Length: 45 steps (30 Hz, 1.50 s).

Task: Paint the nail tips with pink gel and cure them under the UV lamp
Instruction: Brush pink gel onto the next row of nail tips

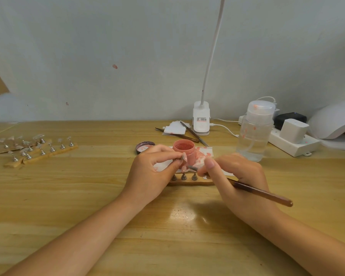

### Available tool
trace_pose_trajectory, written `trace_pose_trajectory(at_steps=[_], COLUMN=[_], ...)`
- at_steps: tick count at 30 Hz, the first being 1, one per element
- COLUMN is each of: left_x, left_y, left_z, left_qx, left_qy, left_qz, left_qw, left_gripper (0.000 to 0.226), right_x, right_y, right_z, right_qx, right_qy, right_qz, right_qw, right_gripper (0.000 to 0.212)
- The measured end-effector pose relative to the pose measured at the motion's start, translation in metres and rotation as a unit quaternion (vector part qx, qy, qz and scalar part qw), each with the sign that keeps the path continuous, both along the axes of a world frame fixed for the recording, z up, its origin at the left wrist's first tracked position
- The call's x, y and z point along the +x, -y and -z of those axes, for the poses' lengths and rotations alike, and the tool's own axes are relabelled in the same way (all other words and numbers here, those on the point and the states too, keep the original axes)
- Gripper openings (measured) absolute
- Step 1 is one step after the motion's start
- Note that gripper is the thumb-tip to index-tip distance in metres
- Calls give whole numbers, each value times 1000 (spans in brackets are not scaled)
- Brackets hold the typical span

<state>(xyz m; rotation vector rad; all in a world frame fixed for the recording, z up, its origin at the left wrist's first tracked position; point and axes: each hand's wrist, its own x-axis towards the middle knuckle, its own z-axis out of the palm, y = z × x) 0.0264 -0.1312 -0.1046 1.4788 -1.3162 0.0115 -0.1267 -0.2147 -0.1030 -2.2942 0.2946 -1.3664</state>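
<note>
While the left hand (151, 170) pinches a small metal stand bearing a nail tip (184, 156) between thumb and fingers, the right hand (239, 176) grips a brown-handled brush (261, 193), its bristle end meeting the lower edge of that tip. Both hands are raised just above the wooden tabletop (88, 196), in front of an open jar of pink gel (184, 151). The jar stands on a white paper sheet (206, 152) blotched with pink, and its lid (144, 146) lies upturned just to its left. Below the hands, a wooden holder strip (189, 183) carries three more metal stands (183, 176) in a row. At far left, further strips with stands and clear nail tips (28, 148) lie grouped together, well apart from the work. Behind the jar, tweezers (193, 134) rest across small white cards (174, 128), beside the clip base of a white gooseneck lamp (201, 120). A clear pump bottle (255, 130) with pink smears stands to the right of the jar. At far right, the white UV lamp (335, 120) sits near the wall, with a white power strip (293, 142) between it and the bottle
</note>
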Motion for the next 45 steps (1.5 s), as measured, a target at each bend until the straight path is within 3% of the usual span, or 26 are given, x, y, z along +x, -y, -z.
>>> trace_pose_trajectory(at_steps=[5, 10, 14, 18, 31, 45], left_x=[-1, -2, -2, -3, -2, -1], left_y=[0, 0, 0, 0, -2, 1], left_z=[-1, -1, -1, -2, -2, -1], left_qx=[3, 5, 3, 2, 2, -11], left_qy=[-4, 0, 3, 7, 13, 25], left_qz=[-6, -3, -8, -9, -10, -5], left_qw=[1000, 1000, 1000, 1000, 1000, 1000], left_gripper=[30, 27, 28, 30, 33, 30], right_x=[3, 0, 4, 1, 5, 1], right_y=[0, 2, 2, 3, 1, 1], right_z=[-2, 0, -1, 1, -2, -2], right_qx=[-29, -12, -42, -24, -41, 8], right_qy=[4, 10, 12, 15, 21, 44], right_qz=[11, 1, 15, 6, 14, -12], right_qw=[1000, 1000, 999, 1000, 999, 999], right_gripper=[30, 43, 32, 42, 31, 45])
